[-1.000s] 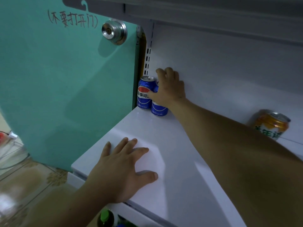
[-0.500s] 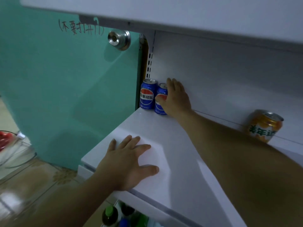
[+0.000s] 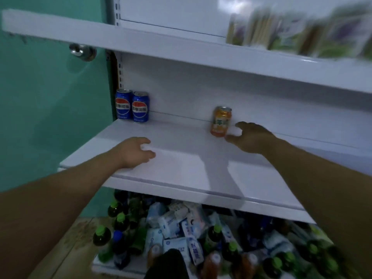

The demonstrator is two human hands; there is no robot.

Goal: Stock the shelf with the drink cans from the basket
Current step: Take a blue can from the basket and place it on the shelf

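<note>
At 2 o'clock on mid shelf: orange can (image 3: 221, 121) upright, up against the back panel (image 3: 181, 93), alone, well apart from the blue pair.
R side: right hand (image 3: 251, 137) just beside that can, at its 4 o'clock. Fingers spread in a loose C, wrapped on nothing. Can't tell if the thumb tip touches the can's base; edges are smeared.
L side: left hand (image 3: 136, 153) at 9 o'clock, resting on the shelf (image 3: 191, 170) near the front edge. Fingers loosely curled, holding nothing.
Blue pair: left blue can (image 3: 123, 104) and right blue can (image 3: 140, 107), upright and touching, tucked in the far corner at 10 o'clock, logos facing out.
Basket: not in view.
Step, my read: R hand going for the orange can, prob. to bring it over toward the row at 10 o'clock.
How I'd do it: close fingers and thumb round the mid-body, not the rim. Keep it vertical and lift only a little, since the upper shelf (image 3: 181, 47) sits close overhead. Travel along the back panel, set it down touching the right blue can, label fwd. Leave the L hand planted as a brace.
Risk: a push high on the can would likely tip it. Coming in too fast could knock the blue pair.
Below, 6 o'clock: green-capped bottles (image 3: 120, 218) and white packets (image 3: 171, 224), not my job.
</note>
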